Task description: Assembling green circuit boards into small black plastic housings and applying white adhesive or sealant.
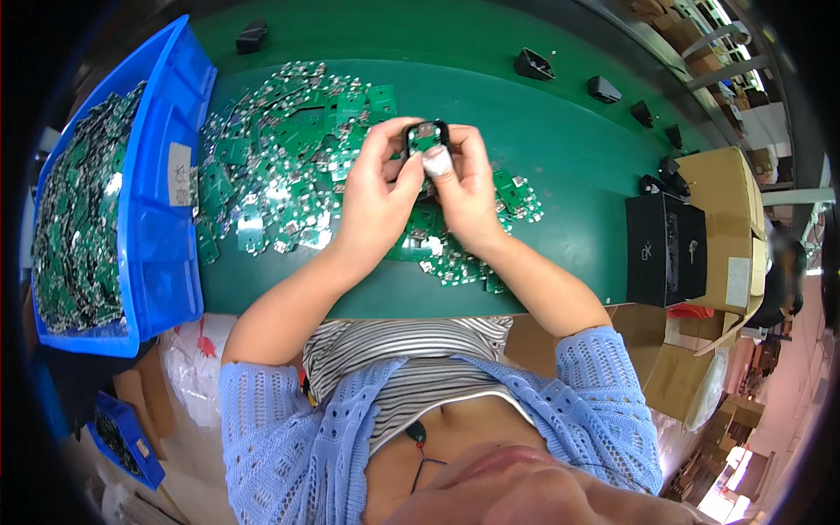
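Between my two hands, above the green table, is a small black plastic housing (444, 131) with a green circuit board (423, 138) lying in its opening. My left hand (378, 188) is closed round the housing's left side, its thumb near the lower edge of the board. On the other side my right hand (470, 188) grips the housing, and its thumb, with a white covering (437, 161) on the tip, presses by the board. Loose green circuit boards (289, 131) lie spread to the left of my hands, and a smaller heap (451, 267) lies beneath them.
A blue bin (162, 227) full of circuit boards stands at the left. Several black housings (604, 89) sit along the table's far side. At the right are a black box (652, 249) and an open cardboard box (722, 219). A smaller blue bin (144, 451) is low at the left.
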Demonstrator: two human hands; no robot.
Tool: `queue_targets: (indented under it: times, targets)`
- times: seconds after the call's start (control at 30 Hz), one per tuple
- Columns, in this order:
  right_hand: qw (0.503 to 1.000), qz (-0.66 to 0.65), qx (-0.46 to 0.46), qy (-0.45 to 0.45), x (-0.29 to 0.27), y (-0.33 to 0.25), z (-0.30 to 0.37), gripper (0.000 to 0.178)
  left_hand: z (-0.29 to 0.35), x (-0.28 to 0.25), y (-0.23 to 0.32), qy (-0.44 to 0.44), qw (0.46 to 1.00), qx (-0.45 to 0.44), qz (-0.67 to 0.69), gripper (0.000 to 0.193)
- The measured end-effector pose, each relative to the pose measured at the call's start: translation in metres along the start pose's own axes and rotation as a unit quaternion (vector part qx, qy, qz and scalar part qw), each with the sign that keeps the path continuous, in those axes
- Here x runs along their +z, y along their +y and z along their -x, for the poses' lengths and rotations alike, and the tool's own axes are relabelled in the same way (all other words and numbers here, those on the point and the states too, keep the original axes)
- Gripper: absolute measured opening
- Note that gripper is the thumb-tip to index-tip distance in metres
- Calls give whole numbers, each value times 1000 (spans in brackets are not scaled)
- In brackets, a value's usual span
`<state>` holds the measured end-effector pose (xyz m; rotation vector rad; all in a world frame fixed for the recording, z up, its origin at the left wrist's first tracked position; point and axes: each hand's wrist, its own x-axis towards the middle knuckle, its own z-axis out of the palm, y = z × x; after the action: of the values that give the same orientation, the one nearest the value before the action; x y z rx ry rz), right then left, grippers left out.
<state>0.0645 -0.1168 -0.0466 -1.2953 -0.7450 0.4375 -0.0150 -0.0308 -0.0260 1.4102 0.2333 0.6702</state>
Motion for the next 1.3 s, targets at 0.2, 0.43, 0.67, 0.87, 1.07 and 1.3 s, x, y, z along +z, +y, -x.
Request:
queue_targets:
  times: [0.2, 0.43, 0.67, 0.87, 1.07, 1.3]
  targets:
    - [989, -93, 110, -45, -13, -16, -8, 38, -9, -13, 13, -17, 993, -107, 49, 29]
    - [986, -88, 132, -48, -13, -15, -6, 36, -6, -13, 12, -5, 988, -142, 60, 30]
    - [995, -52, 60, -59, -13, -19, -5, 28, -1, -5, 10, -21, 999, -32, -5, 33]
    - [994, -15, -71, -78, -19, -19, -17, 26, -11, 6, 21, -29, 1000, 1, -8, 31]
    - [997, -1, 71, -31, -44, -25, -53, 25, -75, 8, -2, -106, 993, -16, -47, 31]
    - [854, 445, -23, 267, -139, 5, -143, 55, -203, -11, -45, 10, 978, -82, -192, 36]
